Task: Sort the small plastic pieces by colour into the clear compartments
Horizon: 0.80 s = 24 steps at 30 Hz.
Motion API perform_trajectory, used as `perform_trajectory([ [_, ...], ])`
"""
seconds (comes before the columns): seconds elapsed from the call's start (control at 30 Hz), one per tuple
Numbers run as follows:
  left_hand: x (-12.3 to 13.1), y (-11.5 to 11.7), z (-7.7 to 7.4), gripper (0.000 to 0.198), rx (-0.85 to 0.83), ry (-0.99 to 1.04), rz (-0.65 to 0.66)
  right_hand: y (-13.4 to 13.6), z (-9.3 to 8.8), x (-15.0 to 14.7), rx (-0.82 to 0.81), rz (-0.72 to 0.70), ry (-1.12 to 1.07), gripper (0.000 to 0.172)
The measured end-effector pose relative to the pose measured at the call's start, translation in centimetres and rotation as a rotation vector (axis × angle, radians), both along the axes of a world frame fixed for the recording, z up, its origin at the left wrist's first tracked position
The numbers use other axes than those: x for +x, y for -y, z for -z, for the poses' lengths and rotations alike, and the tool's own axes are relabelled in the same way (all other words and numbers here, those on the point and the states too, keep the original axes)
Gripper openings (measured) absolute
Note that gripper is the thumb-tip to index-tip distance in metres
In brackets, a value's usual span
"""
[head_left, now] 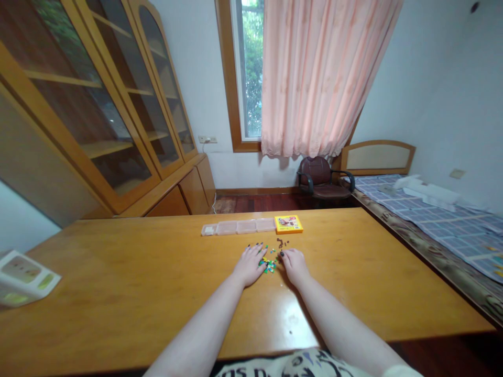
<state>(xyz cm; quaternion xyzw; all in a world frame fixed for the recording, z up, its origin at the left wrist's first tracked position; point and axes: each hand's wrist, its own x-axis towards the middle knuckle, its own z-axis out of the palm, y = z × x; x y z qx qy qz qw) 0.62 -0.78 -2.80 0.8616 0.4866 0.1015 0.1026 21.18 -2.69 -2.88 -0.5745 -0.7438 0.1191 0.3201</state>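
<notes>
My left hand (249,263) lies palm down on the wooden table (118,283), fingers stretched forward and slightly spread, its fingertips beside a small pile of tiny coloured pieces (269,264). My right hand (294,264) rests flat on the other side of the pile, fingers extended toward it. The green, yellow and white pieces lie between the two hands. A few dark brown pieces (282,243) lie just beyond the right fingertips. Neither hand holds anything that I can make out.
A row of clear plastic compartment boxes (238,227) and a small yellow box (288,223) lie farther back on the table. A white carton (23,276) sits at the left edge. Beyond are a glass-door cabinet (98,104), a chair (322,179) and a bed (440,214).
</notes>
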Motion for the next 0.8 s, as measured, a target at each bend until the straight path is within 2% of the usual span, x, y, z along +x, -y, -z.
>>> perform_trajectory([
  [0.13,0.0,0.2,-0.3,0.051,0.002,0.031,0.006,0.1,0.2,0.1,0.036,-0.015,-0.04,0.044],
  [0.23,-0.2,0.2,-0.3,0.046,0.037,0.089,0.046,0.1,0.3,0.1,-0.017,-0.043,-0.028,0.045],
  [0.33,-0.3,0.5,-0.4,0.036,0.113,0.165,0.074,-0.2,0.3,-0.1,-0.042,-0.01,-0.048,0.045],
  [0.43,-0.1,1.2,-0.6,0.032,0.165,0.18,0.18,-0.4,0.3,-0.1,-0.048,0.015,-0.07,0.045],
  [0.53,0.5,2.1,-0.7,0.04,0.149,0.101,0.364,-0.5,0.5,0.0,-0.028,0.012,-0.099,0.044],
  [0.6,0.9,2.4,-0.6,0.052,0.123,0.028,0.421,-0.5,0.6,0.1,-0.008,0.016,-0.12,0.044],
  [0.8,1.7,1.6,0.1,0.07,0.078,-0.115,0.309,-0.6,0.9,0.2,0.017,0.018,-0.151,0.047],
])
